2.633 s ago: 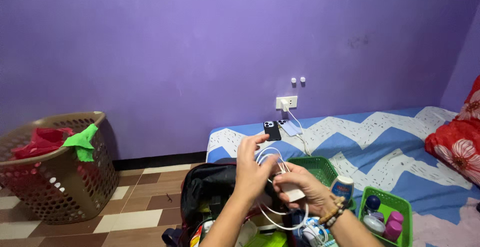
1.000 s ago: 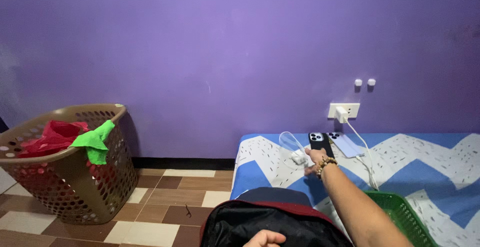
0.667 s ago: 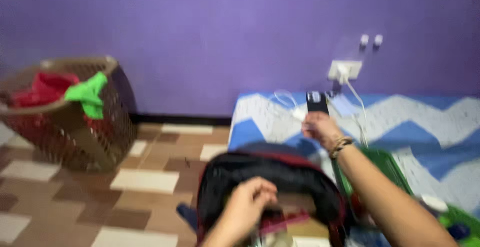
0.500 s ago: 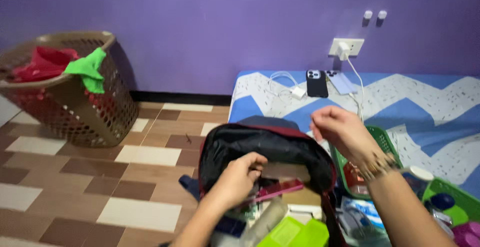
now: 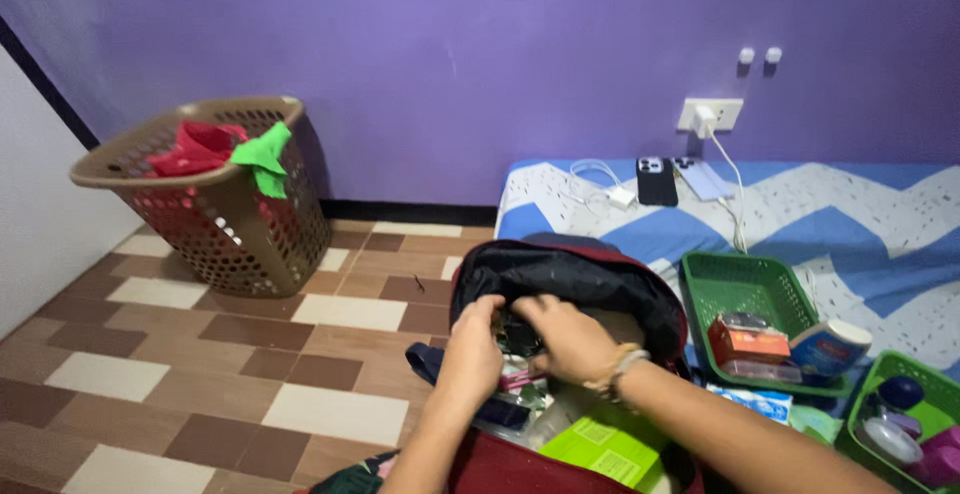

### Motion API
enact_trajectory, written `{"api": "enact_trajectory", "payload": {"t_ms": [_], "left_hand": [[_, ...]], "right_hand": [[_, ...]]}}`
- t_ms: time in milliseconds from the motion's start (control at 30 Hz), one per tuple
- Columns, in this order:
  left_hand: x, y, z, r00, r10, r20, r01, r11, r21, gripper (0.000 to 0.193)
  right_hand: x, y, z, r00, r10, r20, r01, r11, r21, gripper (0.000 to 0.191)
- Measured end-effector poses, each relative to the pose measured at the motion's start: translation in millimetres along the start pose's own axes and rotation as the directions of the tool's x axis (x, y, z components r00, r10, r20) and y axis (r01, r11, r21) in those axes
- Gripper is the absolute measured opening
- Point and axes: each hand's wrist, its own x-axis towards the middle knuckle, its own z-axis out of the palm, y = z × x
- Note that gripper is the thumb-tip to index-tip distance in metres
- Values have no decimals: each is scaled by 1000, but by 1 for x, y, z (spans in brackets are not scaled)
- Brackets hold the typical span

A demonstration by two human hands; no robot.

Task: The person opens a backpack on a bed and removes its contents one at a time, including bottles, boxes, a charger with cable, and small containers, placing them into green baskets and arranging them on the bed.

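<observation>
An open black backpack (image 5: pixel 570 274) with a red rim lies in front of me at the edge of the bed. Both hands reach into its mouth. My left hand (image 5: pixel 472 349) and my right hand (image 5: pixel 567 337), which has a beaded bracelet at the wrist, close together on a small dark object (image 5: pixel 518 334) just inside the bag. What that object is I cannot make out. A lime green packet (image 5: pixel 600 444) and a pink item (image 5: pixel 515 381) lie among the things inside.
A black phone (image 5: pixel 656 181) and a coiled white cable (image 5: pixel 600 179) lie on the blue zigzag bedcover (image 5: pixel 860 214), plugged at a wall socket (image 5: pixel 709 115). Green trays (image 5: pixel 745 284) hold toiletries at right. A brown laundry basket (image 5: pixel 215 194) with clothes stands on the tiled floor.
My right hand put the white cable down on the bed beside the phone, then came back. Both hands now reach into the backpack, and my view has tilted downward.
</observation>
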Motion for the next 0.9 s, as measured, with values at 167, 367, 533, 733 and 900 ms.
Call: {"api": "enact_trajectory", "payload": {"t_ms": [167, 367, 533, 733, 900], "left_hand": [[-5, 1, -7, 999, -38, 13, 39, 996, -83, 42], [-2, -16, -3, 973, -226, 40, 229, 946, -228, 32], [13, -34, 11, 911, -401, 101, 401, 796, -453, 26], [27, -7, 37, 958, -69, 277, 241, 714, -657, 34], [38, 43, 29, 995, 62, -77, -91, 881, -465, 39]], "right_hand": [[25, -7, 30, 997, 79, 23, -76, 991, -109, 67], [19, 19, 29, 981, 98, -168, -94, 995, 32, 59], [-15, 2, -33, 898, -110, -426, 211, 958, 196, 64], [-33, 11, -144, 822, 387, 417, -525, 233, 819, 45], [-42, 55, -196, 836, 419, 354, -387, -8, 922, 41]]}}
